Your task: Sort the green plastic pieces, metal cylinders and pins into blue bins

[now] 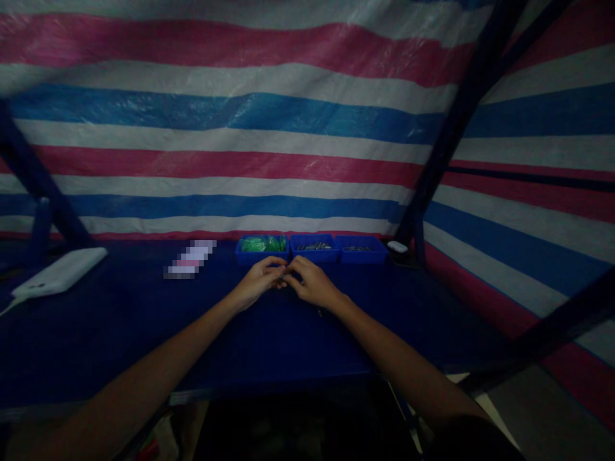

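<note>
My left hand (pixel 262 280) and my right hand (pixel 310 282) meet over the blue table, fingertips together. Both are closed in a pinch around a small thing that looks greyish; it is too small and dark to name. Just beyond my fingers stand three blue bins in a row. The left bin (pixel 262 258) holds green items in clear plastic (pixel 263 244). Small metal-looking parts (pixel 314 246) lie in the middle bin (pixel 314 256), and thin metal-looking pieces (pixel 356 249) in the right bin (pixel 364 258). A tiny shiny bit (pixel 320 312) shows on the table beside my right wrist.
A white box-shaped device (pixel 62 272) with a cable lies at the table's left. A blurred paper-like item (pixel 191 259) is left of the bins. Right of them is a small white case (pixel 398 246). Dark blue posts (pixel 444 141) and a striped tarp (pixel 230 115) enclose the table (pixel 144 326).
</note>
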Demonstrator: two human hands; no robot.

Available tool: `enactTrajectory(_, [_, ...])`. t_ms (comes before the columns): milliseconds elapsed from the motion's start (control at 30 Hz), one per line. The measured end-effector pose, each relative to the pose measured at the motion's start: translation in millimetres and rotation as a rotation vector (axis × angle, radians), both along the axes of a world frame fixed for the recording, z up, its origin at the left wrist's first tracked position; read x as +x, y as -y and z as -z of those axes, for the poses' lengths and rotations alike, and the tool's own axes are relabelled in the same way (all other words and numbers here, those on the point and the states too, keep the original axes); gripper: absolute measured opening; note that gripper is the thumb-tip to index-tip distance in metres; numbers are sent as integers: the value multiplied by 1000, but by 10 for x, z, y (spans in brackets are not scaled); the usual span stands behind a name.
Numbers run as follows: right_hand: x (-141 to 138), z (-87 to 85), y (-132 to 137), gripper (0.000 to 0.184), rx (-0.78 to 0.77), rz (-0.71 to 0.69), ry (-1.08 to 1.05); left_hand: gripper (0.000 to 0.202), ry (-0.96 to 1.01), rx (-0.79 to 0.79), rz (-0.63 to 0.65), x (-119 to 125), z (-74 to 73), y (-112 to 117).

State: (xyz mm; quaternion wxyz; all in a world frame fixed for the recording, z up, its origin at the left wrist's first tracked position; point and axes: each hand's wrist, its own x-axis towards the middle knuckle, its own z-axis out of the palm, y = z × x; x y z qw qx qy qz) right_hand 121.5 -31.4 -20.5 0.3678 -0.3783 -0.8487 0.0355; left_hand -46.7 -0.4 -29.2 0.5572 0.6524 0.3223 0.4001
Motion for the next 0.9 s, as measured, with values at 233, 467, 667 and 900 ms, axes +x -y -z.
enactTrajectory(233, [55, 7, -104, 29, -35, 197, 17, 30, -442, 603, -122, -16, -25, 60])
enactTrajectory(467, [23, 30, -68, 24, -80, 75, -118, 18, -481, 683, -246, -6, -48, 51])
enactTrajectory(667, [50, 21, -26, 15, 15, 36, -52, 22, -384, 501, -200, 17, -15, 41])
enactTrajectory(900, [249, -137, -188, 20, 129, 247, -75, 32, -581, 679, -139, 109, 27, 117])
